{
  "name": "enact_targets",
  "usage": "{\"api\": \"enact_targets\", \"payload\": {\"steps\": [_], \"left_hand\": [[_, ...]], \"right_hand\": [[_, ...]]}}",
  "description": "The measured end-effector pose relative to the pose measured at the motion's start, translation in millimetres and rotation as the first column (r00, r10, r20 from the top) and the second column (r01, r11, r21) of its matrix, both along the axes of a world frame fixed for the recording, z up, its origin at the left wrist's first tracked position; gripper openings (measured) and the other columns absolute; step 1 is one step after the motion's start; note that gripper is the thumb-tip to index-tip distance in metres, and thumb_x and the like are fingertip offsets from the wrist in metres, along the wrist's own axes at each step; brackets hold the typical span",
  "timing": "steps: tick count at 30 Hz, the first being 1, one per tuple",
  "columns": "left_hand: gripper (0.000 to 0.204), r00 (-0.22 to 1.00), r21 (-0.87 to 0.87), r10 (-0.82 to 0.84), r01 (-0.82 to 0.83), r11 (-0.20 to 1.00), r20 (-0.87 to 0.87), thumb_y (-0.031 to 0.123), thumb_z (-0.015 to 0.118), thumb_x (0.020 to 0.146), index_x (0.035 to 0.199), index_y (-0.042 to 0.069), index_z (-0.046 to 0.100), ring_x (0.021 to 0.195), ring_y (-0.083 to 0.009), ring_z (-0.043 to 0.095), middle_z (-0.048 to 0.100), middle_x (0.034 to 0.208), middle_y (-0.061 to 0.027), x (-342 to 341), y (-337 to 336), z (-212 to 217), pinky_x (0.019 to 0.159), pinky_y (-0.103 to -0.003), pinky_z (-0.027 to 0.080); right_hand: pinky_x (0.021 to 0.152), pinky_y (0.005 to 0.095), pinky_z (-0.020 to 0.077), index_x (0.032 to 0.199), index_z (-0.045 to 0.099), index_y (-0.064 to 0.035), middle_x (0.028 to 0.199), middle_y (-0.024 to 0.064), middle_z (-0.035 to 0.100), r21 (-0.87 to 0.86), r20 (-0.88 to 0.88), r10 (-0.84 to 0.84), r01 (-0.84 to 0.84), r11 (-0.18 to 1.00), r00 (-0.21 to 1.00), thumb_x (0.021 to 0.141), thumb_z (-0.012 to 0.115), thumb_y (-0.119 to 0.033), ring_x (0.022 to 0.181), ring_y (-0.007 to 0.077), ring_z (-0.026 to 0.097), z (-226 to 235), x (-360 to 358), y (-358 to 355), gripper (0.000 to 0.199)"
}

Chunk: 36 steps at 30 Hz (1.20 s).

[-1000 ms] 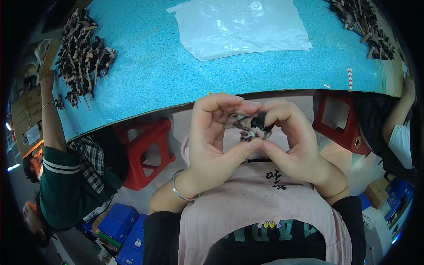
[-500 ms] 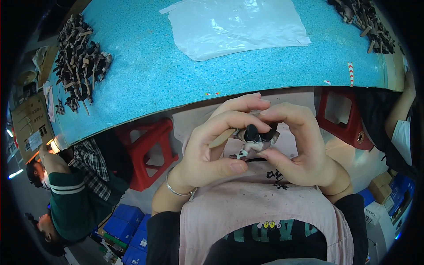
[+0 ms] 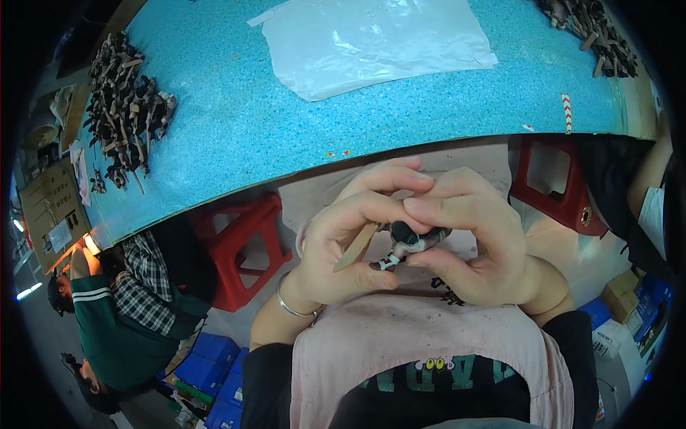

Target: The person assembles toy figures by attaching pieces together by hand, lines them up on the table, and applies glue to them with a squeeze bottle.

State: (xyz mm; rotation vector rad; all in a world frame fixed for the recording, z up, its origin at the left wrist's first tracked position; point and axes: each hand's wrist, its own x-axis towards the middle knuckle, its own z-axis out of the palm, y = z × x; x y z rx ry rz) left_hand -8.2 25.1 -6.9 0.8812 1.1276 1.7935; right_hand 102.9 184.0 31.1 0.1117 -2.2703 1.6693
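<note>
Between my two hands, above my lap and just off the table's near edge, is a small painted figurine (image 3: 409, 247) with a black head, pale body and a white-banded foot. A flat tan paddle-shaped piece (image 3: 356, 247) sticks out from it toward the left. My left hand (image 3: 343, 239) curls round the figurine's left side, thumb near the foot and fingers over the top. My right hand (image 3: 479, 239) pinches it from the other side, thumb underneath and index finger above. The fingers hide parts of the figurine.
A pile of similar figurines (image 3: 125, 107) lies at the table's far left, another pile (image 3: 593, 36) at the far right. A clear plastic sheet (image 3: 379, 46) covers part of the blue tabletop (image 3: 214, 121). Red stools (image 3: 246, 250) stand below. A co-worker (image 3: 125, 329) sits at left.
Both hands still hold the figurine. Its foot and the tan piece have tilted slightly downward, and the right fingers have closed in over the top.
</note>
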Motion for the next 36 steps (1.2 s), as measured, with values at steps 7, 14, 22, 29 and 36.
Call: {"api": "enact_targets", "payload": {"steps": [7, 14, 22, 29, 36], "left_hand": [[0.051, 0.999, 0.023, 0.047, -0.046, 0.999, -0.016, 0.045, 0.077, 0.072, 0.101, 0.005, 0.065, 0.129, -0.0354, 0.039, 0.054, 0.124, -0.0161, 4, 3, 0, 0.105, -0.048, 0.030], [0.052, 1.000, 0.027, 0.030, -0.030, 0.999, -0.002, 0.045, 0.076, 0.073, 0.103, 0.005, 0.064, 0.128, -0.0345, 0.039, 0.053, 0.125, -0.0148, 4, 3, -3, 0.106, -0.047, 0.029], [0.053, 0.504, -0.011, -0.035, 0.088, 0.996, 0.863, 0.046, 0.057, 0.089, 0.120, 0.003, 0.050, 0.117, -0.0204, 0.046, 0.051, 0.122, -0.0069, 25, 3, -5, 0.097, -0.039, 0.037], [0.054, 0.534, -0.061, 0.004, 0.089, 0.994, 0.846, 0.047, 0.057, 0.089, 0.119, 0.003, 0.050, 0.113, -0.0210, 0.048, 0.051, 0.120, -0.0079, 20, 8, 3, 0.096, -0.040, 0.039], [0.053, 0.479, 0.038, -0.072, 0.081, 0.996, 0.875, 0.047, 0.056, 0.090, 0.118, 0.003, 0.050, 0.114, -0.0217, 0.048, 0.051, 0.120, -0.0086, 19, 6, -6, 0.097, -0.039, 0.039]], "right_hand": [[0.068, 0.0339, 0.0460, 0.105, 0.064, -0.0014, 0.087, 0.0115, 0.061, -0.116, -0.012, -0.096, 0.094, 0.989, 0.995, 0.068, 0.076, -0.005, 0.077, 0.0269, 0.057, -3, 1, -4, 0.039], [0.065, 0.0325, 0.0452, 0.106, 0.064, -0.0024, 0.086, 0.0100, 0.061, -0.109, -0.018, -0.087, 0.084, 0.991, 0.996, 0.068, 0.078, -0.007, 0.075, 0.0261, 0.058, -4, 0, -2, 0.041], [0.063, 0.0252, 0.0461, 0.118, 0.054, -0.0031, 0.094, 0.0059, 0.061, -0.158, 0.221, -0.181, 0.218, 0.963, 0.959, 0.069, 0.079, -0.010, 0.079, 0.0147, 0.059, -13, 1, -10, 0.055], [0.062, 0.0249, 0.0466, 0.122, 0.050, -0.0037, 0.095, 0.0062, 0.061, -0.120, 0.151, -0.203, 0.221, 0.968, 0.968, 0.069, 0.080, -0.011, 0.080, 0.0140, 0.058, -12, -2, -7, 0.062], [0.074, 0.0240, 0.0435, 0.122, 0.045, 0.0025, 0.097, 0.0066, 0.057, -0.055, 0.190, -0.157, 0.170, 0.984, 0.969, 0.067, 0.084, -0.012, 0.083, 0.0106, 0.053, -7, -3, -6, 0.069]]}}
